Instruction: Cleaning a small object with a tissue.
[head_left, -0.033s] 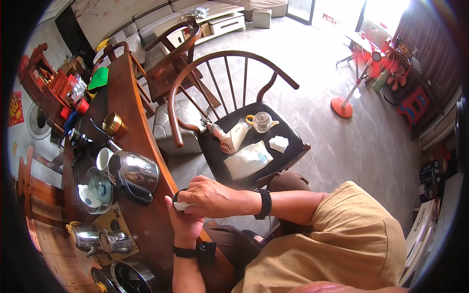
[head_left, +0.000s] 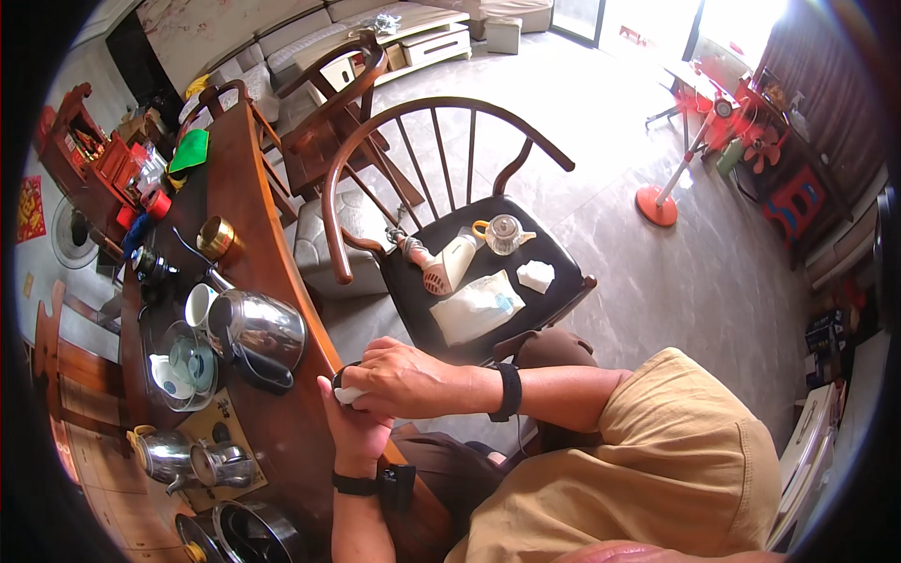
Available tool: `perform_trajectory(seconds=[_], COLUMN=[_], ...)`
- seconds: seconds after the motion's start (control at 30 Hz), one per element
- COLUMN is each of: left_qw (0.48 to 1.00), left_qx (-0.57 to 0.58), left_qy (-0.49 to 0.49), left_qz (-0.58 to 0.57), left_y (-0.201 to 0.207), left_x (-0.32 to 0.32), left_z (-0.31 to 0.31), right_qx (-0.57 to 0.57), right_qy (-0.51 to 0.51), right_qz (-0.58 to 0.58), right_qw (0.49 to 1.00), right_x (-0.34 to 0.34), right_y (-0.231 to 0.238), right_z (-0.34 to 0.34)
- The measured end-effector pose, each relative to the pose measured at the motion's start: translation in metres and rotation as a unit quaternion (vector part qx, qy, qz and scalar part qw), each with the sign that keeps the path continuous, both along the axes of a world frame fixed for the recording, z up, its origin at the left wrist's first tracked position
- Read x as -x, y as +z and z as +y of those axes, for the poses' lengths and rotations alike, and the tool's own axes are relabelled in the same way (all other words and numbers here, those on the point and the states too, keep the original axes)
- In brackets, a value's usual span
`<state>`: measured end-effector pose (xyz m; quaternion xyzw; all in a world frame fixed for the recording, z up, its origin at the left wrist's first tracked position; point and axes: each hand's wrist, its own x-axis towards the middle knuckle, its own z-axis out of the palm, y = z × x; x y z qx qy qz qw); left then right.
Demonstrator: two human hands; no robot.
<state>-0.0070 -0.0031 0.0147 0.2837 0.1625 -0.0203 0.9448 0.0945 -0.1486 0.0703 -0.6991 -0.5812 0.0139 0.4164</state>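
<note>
View: head, wide fisheye. Position: head-worn, above and close to wooden table (head_left: 291, 441). Facing: down, over table and floor (head_left: 619, 281) beside it.

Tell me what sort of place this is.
Probably a home living room: a grey sofa along the far wall, a metal kettle on the wooden table, and a red pedestal fan on the floor.

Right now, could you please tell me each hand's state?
Left hand: partly hidden; its grip cannot be told.
Right hand: closed, holding a white wad.
</note>
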Motion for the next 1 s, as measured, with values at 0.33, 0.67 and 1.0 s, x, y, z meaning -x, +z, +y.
perform_trajectory(seconds=[0.33, 0.67, 1.0], left_qw=[1.000, 0.999, 0.997], left_qx=[0.016, -0.009, -0.007], left_qy=[-0.014, -0.013, -0.020], left_qz=[-0.016, -0.044, -0.073], left_y=[-0.008, -0.003, -0.008], left_x=[0.000, -0.001, -0.005], left_z=[0.005, -0.001, -0.002], right_qx=[0.017, 0.049, 0.050], right_qy=[0.027, 0.010, 0.030], right_qz=[0.019, 0.124, 0.052], right_qw=[0.999, 0.991, 0.997], right_x=[-0.004, -0.002, 0.002], right_y=[0.005, 0.008, 0.014], right_z=[-0.004, -0.001, 0.000])
